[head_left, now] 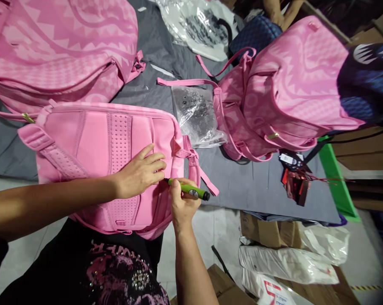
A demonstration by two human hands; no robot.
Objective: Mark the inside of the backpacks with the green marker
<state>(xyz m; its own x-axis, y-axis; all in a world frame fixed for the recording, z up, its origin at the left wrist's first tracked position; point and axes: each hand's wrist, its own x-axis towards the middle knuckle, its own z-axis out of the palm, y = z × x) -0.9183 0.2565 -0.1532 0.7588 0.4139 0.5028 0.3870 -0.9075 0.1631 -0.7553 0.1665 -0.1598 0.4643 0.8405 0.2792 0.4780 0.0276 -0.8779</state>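
Observation:
A pink backpack (96, 148) lies in front of me with its padded back panel and straps facing up. My left hand (143, 169) rests flat on that panel, fingers spread towards the right edge. In my right hand (184, 203) is a green marker pen (191, 190) with a black end, gripped between thumb and fingers. The marker's tip points left and meets the backpack close to my left fingertips; any mark there is too small to make out.
More pink backpacks lie at upper left (67, 46) and stand at right (299, 76) on the grey-covered table (242, 186). Between them is a clear plastic bag (198, 114). Red and black tags (295, 182) lie near a green bin (340, 182). Another person's hands (282, 15) touch a blue bag.

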